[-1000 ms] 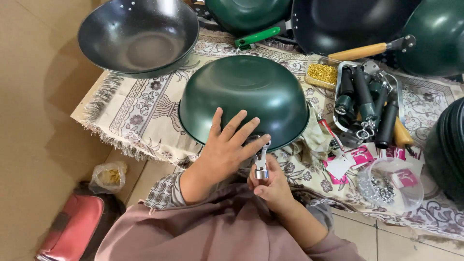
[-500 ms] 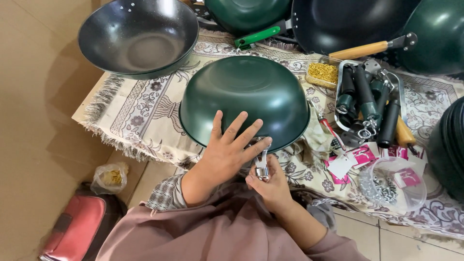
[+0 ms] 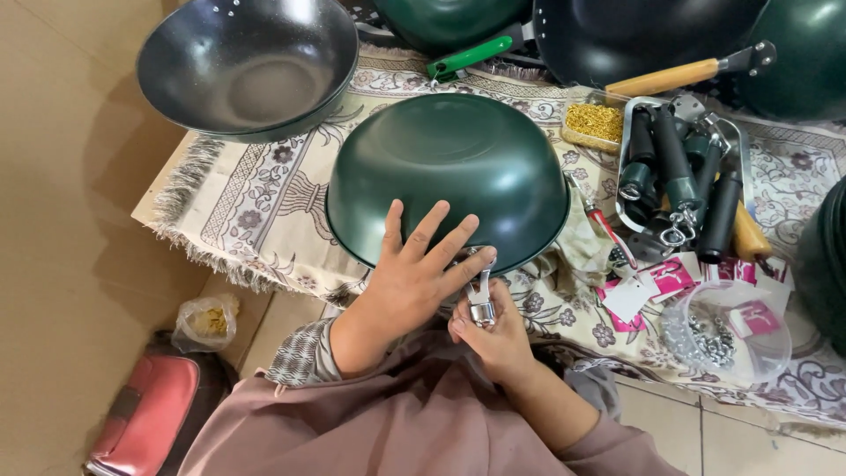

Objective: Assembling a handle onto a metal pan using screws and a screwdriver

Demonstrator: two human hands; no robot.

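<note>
Your left hand [image 3: 414,278] lies flat, fingers spread, on the upturned green wok [image 3: 449,172] near its closest rim, while your right hand [image 3: 493,330] pinches the metal handle bracket [image 3: 481,295] upright just below that rim

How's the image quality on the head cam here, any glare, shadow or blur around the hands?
Head view: sharp, no motion blur on the left hand or right hand; soft even light, with a mild sheen on the upturned green wok and a brighter highlight inside the dark wok; the small metal bracket is partly hidden by fingers; slight wide-angle bending at the edges.
</note>
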